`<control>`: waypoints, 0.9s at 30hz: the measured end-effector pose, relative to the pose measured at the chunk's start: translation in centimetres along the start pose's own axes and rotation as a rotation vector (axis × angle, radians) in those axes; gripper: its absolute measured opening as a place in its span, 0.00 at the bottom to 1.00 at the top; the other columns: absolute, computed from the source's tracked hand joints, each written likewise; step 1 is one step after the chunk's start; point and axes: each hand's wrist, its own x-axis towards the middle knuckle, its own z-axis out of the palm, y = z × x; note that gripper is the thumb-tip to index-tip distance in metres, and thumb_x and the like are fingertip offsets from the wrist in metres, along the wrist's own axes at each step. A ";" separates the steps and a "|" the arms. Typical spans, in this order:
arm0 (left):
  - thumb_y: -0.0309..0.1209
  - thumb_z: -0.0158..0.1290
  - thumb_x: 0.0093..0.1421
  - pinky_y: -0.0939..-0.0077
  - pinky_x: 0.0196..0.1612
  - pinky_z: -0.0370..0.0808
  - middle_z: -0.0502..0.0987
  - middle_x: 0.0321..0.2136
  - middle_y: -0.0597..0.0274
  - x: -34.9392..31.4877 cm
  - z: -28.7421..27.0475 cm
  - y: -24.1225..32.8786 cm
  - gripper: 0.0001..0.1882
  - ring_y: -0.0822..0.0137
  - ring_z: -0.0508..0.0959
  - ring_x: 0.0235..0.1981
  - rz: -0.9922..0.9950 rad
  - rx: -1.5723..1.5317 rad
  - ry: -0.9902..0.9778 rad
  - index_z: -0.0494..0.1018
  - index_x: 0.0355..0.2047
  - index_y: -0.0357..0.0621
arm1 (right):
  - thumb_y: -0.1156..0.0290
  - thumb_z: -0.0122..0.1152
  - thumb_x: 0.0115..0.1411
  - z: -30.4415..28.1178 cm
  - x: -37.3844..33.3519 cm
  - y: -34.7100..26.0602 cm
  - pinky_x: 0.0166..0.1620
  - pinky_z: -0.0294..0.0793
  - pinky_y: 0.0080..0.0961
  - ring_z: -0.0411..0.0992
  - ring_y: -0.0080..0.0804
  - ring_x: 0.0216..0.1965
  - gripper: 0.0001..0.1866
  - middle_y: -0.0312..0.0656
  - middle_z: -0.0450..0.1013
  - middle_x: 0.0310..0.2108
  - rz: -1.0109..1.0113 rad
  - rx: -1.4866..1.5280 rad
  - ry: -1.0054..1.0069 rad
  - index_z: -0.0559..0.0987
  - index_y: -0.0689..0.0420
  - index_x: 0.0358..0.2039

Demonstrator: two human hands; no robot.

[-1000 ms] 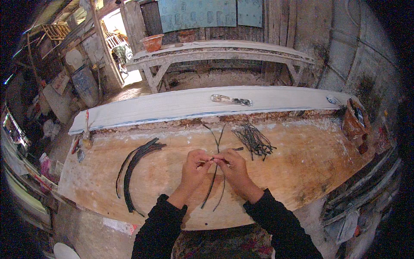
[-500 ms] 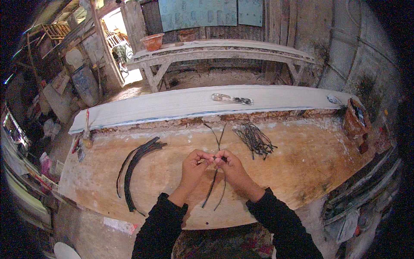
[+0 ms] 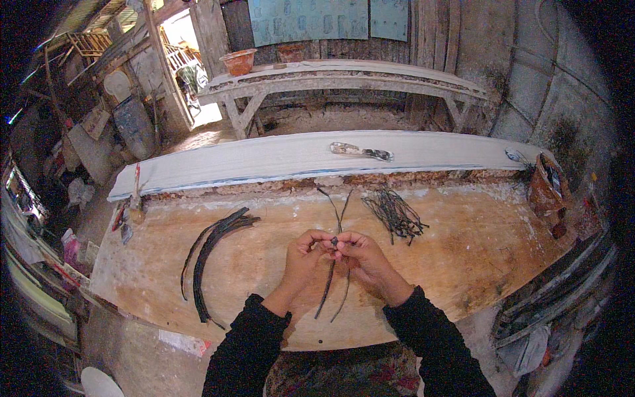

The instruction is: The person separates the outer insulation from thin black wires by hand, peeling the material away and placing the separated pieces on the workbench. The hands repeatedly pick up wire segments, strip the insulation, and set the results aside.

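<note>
So closest to me are my two black sleeves, then my left hand (image 3: 307, 255) and right hand (image 3: 360, 255), nearly nose to nose over the worktop (image 3: 436, 278). Honest worry: if either pinch goes slack, the dark strips (image 3: 325, 291) could slip and splay where they meet, and an uneven tug might skew or snap the skinny one. Fingers: thumb and fingertips of both hands pinch together, hardly any gap, with a small dark lump (image 3: 334, 243) of the strips between them. Can't make out whether that's a knot, my fingertips hide too much. Loose ends trail toward me, two more fork out past my hands. A bit further, a curved dark bundle (image 3: 205, 271) lies left and a thin tangled bunch (image 3: 395, 215) right. Beyond those, a scraper-looking tool (image 3: 360, 151) on the white ledge (image 3: 264, 165), then a bench (image 3: 364, 76) way back.
</note>
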 end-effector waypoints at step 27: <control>0.29 0.50 0.58 0.83 0.29 0.71 0.75 0.28 0.64 0.3 -1.2 -0.2 0.05 0.74 0.75 0.29 -0.210 -0.130 -0.130 0.70 0.32 0.42 | 0.74 0.55 0.56 0.8 0.2 0.1 0.31 0.63 0.13 0.64 0.15 0.28 0.06 0.30 0.66 0.27 -0.276 -0.448 -0.032 0.69 0.54 0.35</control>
